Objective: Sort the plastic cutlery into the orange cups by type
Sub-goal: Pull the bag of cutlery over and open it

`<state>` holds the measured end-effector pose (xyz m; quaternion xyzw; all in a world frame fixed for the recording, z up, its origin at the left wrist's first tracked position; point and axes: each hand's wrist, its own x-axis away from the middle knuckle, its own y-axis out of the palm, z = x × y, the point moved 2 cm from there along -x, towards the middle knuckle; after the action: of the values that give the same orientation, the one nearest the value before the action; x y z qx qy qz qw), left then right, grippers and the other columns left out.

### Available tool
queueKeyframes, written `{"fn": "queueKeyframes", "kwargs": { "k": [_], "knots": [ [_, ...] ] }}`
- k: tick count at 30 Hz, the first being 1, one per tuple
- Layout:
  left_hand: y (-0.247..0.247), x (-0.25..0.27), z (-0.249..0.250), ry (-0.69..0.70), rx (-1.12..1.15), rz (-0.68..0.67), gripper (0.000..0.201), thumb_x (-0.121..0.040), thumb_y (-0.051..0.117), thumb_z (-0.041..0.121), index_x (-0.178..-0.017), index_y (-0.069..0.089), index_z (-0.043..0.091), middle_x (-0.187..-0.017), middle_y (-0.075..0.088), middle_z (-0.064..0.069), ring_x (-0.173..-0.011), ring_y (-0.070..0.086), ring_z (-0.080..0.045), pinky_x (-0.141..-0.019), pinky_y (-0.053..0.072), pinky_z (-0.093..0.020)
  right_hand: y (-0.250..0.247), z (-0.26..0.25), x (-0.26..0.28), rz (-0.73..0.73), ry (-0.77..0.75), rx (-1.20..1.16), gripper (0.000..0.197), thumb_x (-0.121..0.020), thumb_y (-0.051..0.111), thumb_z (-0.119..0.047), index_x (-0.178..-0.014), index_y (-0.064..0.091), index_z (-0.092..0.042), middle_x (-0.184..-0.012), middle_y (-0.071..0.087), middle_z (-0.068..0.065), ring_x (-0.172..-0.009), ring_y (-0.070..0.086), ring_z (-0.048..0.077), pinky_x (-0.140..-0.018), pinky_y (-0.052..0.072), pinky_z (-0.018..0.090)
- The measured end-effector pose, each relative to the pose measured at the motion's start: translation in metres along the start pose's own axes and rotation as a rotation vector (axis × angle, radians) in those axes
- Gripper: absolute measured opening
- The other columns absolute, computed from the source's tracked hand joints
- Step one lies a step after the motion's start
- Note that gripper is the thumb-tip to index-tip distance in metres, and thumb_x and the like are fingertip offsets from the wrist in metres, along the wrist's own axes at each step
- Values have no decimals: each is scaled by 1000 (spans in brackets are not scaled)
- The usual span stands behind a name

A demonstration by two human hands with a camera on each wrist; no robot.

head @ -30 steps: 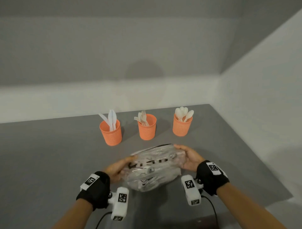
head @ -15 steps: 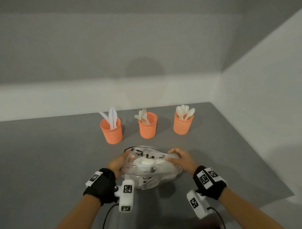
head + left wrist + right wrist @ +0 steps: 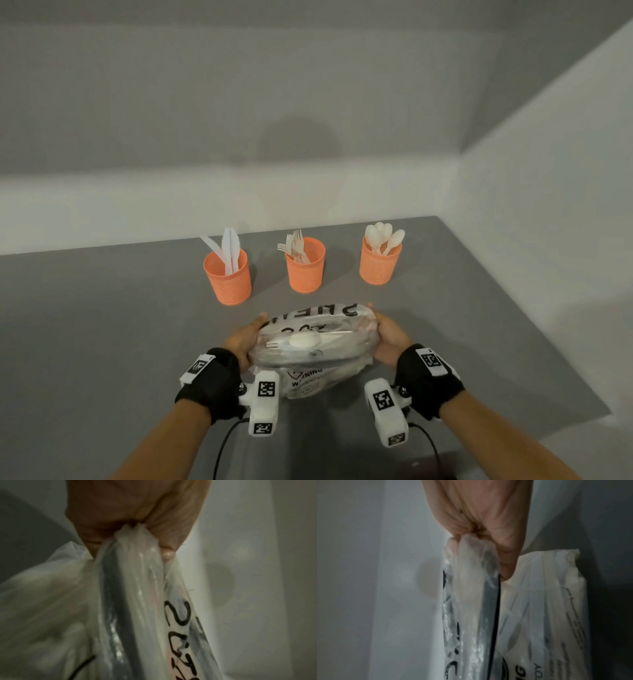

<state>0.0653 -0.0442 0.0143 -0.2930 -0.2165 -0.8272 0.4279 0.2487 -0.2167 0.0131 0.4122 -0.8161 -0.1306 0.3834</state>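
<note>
**Item counts on the grey surface (image 3: 102, 342)**

Three orange cups (image 3: 304, 265): one holds three knives (image 3: 228, 248), one several forks (image 3: 295, 245), one about four spoons (image 3: 382, 236). One clear plastic bag (image 3: 315, 346), with one spoon (image 3: 304, 340) visible through it. Two hands (image 3: 244, 341).

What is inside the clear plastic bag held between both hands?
Through the clear plastic bag, one white plastic spoon and one white fork show. Crumpled folds and black print hide anything else inside.

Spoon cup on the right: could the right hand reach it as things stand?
Probably yes for the path: bare table lies between the right hand and the spoon cup. But that hand grips the plastic bag, so it would have to let go first.
</note>
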Motion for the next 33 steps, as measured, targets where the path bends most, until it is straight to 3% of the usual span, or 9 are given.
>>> {"fn": "queueKeyframes", "kwargs": {
  "k": [4,6,8,13,17,19,23,28,33],
  "knots": [
    [6,0,11,136,-17,156,39,-96,42,40,-80,52,6,-60,60,-10,-61,58,-24,-63,46,-34,6,-6,-8,103,-111,155,84,-82,43,-71,-125,57,0,-130,53,29,-126,47,41,-109,36,48],
    [5,3,14,321,-184,292,36,-93,50,37,-72,47,9,-69,53,-9,-69,52,-25,-67,43,-33,6,-9,-8,143,-179,426,85,-63,58,-80,-110,66,-10,-116,65,16,-111,60,29,-98,45,41],
    [2,9,12,445,-316,314,33,-87,61,38,-74,46,11,-70,51,-4,-71,50,-23,-64,41,-31,3,-12,-4,220,-222,756,62,-72,64,-65,-103,65,-11,-104,67,9,-91,64,22,-78,52,32],
    [-11,22,5,344,-1030,296,52,-84,47,63,-81,51,11,-77,57,-5,-75,55,-22,-69,42,-30,-6,-11,5,300,-116,1301,59,-84,51,-62,-101,65,-7,-88,67,10,-71,61,21,-60,46,27],
    [-10,25,11,248,-1146,195,56,-80,58,59,-86,60,3,-75,57,-5,-68,54,-19,-65,43,-26,7,-14,16,299,-85,1183,43,-91,54,-43,-73,58,-4,-49,58,4,-40,53,13,-42,43,20],
    [-8,27,8,213,-1078,96,39,-79,68,42,-72,57,5,-56,55,-1,-48,49,-12,-51,42,-21,11,-13,19,267,-29,882,27,-93,57,-23,-80,56,1,-43,57,5,-32,54,12,-36,46,21],
    [-14,34,0,185,-908,28,25,-84,63,8,-61,54,7,-36,53,4,-27,45,-3,-36,40,-13,10,-10,26,207,56,451,5,-93,52,-2,-94,54,1,-78,61,19,-50,66,21,-47,56,27],
    [-29,26,0,216,-18,-3,16,-91,50,-4,-77,53,4,-69,53,-10,-45,58,-6,-45,51,-13,1,-7,30,209,8,-26,21,-93,34,8,-89,55,6,-82,66,20,-62,69,28,-48,57,30],
    [-15,31,-13,-22,552,-25,19,-97,41,3,-83,52,-2,-78,52,-15,-71,57,-27,-41,55,-30,13,8,25,236,-45,-152,28,-78,25,6,-86,52,4,-76,66,19,-67,65,30,-41,54,29]
  ]
}}
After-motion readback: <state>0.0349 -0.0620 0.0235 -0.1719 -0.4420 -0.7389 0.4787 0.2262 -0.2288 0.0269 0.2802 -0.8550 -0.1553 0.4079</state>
